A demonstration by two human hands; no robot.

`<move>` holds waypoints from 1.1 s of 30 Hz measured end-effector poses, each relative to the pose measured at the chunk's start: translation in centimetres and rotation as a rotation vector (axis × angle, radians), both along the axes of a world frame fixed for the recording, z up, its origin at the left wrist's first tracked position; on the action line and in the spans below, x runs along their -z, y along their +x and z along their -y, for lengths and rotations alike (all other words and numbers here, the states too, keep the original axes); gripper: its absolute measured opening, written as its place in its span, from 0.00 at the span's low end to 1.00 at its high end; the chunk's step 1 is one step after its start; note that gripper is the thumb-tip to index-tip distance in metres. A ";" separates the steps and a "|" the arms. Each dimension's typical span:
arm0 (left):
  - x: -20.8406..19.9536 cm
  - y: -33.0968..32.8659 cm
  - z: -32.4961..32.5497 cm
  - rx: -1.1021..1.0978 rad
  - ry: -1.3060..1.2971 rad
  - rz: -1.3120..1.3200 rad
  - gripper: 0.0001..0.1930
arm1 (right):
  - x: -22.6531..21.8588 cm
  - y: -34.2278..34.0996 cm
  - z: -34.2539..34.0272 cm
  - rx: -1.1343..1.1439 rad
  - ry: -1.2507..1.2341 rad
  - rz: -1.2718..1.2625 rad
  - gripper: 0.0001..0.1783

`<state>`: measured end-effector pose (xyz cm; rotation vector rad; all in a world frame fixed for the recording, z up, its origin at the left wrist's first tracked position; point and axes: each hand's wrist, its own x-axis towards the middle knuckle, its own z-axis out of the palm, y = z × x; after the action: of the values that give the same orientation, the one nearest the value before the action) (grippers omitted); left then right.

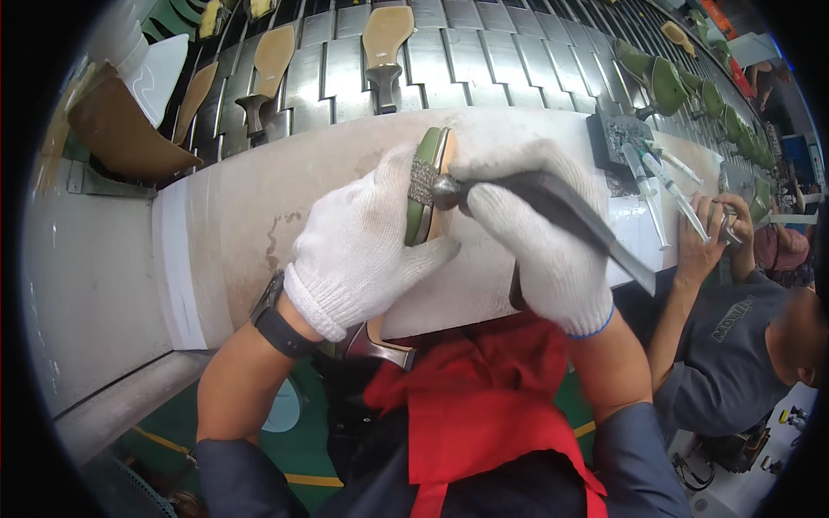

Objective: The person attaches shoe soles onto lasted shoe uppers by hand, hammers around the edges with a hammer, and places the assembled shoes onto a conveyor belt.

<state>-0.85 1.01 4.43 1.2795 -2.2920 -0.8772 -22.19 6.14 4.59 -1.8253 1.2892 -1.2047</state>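
Note:
My left hand (358, 237), in a white knit glove, holds a green shoe (418, 220) on its side above the worktable. A glittery, textured band (422, 180) crosses the shoe, and its tan sole side faces right. In my right hand (553, 237), also gloved, is a hammer (540, 194) with a rounded metal head and a dark body ending in a flat grey tail. The hammer's head meets the shoe's edge beside the band. My right fingers wrap round the tool and partly cover it.
Beyond the pale worktable (233, 216) runs a slatted metal conveyor (484, 60) bearing tan-soled shoes (388, 39) and green shoes (665, 82). Syringes (669, 186) lie near a dark box (609, 142) at right. A co-worker's hands (708, 233) are close by. Another heeled shoe (380, 345) sits by my lap.

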 end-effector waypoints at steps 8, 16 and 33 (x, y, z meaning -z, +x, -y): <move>-0.4 0.1 0.7 -0.008 0.033 0.044 0.46 | -0.6 -1.0 5.6 0.189 0.362 0.401 0.11; -6.2 2.1 -3.4 -0.264 -0.240 -0.669 0.47 | 3.5 -2.3 1.3 0.234 0.384 0.590 0.10; -5.9 -0.8 -6.3 -0.045 -0.580 -0.501 0.42 | -10.0 1.2 -9.2 -0.219 -0.116 0.225 0.17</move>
<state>-1.69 7.28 10.31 0.7484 -1.8990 -0.3992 -20.98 15.32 14.56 -1.7979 0.8876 -1.3405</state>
